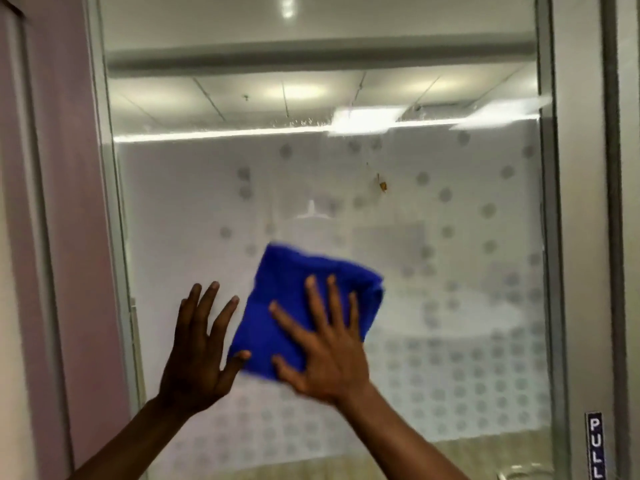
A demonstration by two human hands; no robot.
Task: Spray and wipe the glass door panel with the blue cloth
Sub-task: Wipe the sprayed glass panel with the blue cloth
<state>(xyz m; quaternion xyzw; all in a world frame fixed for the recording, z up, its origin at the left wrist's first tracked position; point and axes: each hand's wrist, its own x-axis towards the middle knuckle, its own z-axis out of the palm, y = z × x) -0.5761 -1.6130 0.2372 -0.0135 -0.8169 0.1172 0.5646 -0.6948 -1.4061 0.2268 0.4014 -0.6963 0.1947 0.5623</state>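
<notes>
glass door panel (450, 271) carries blue cloth (294, 292), pressed flat.

A PULL sign (595, 445) on the metal frame (581, 237).

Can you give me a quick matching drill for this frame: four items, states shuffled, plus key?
Items:
1. blue cloth
2. left hand
3. right hand
4. PULL sign

States:
A. on the frame at lower right of the door
B. spread flat on top of the cloth
C. folded, pressed against the glass door panel
D. open, fingers spread, beside the cloth's left edge, holding nothing

Pairs: 1-C, 2-D, 3-B, 4-A
</notes>
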